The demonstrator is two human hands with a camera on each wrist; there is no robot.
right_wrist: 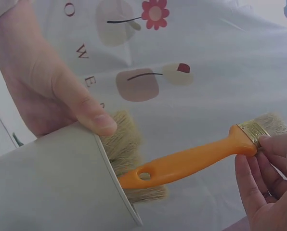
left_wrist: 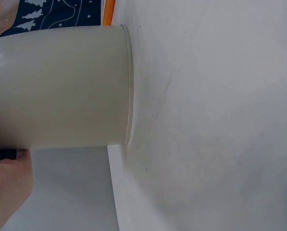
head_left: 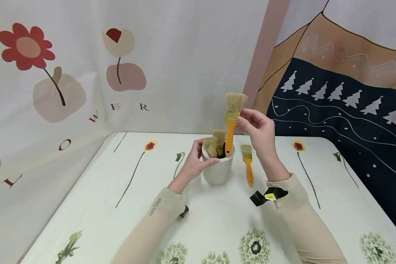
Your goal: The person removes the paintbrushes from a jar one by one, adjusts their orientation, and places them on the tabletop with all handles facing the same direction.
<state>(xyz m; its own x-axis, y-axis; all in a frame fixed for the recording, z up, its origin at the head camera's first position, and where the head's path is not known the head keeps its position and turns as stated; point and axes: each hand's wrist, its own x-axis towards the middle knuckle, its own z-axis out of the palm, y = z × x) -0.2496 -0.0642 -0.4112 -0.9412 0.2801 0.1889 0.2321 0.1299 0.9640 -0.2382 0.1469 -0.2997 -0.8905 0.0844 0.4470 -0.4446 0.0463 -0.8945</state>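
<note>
In the head view, my right hand pinches a paintbrush at its metal ferrule. Its pale bristles point up, and the orange handle slants down to the mouth of an off-white cylindrical pot. My left hand grips that pot near the rim, with the thumb along the near side. More paintbrushes stand in the pot, bristles up, their handles hidden by its wall. From the right wrist view, the handle tip of the held paintbrush overlaps the rim beside those bristles. The left wrist view shows the pot's smooth side.
Another orange-handled paintbrush lies on the table just right of the pot, bristles toward the back. A white flower-print cloth covers the table. Printed curtains hang behind and at both sides.
</note>
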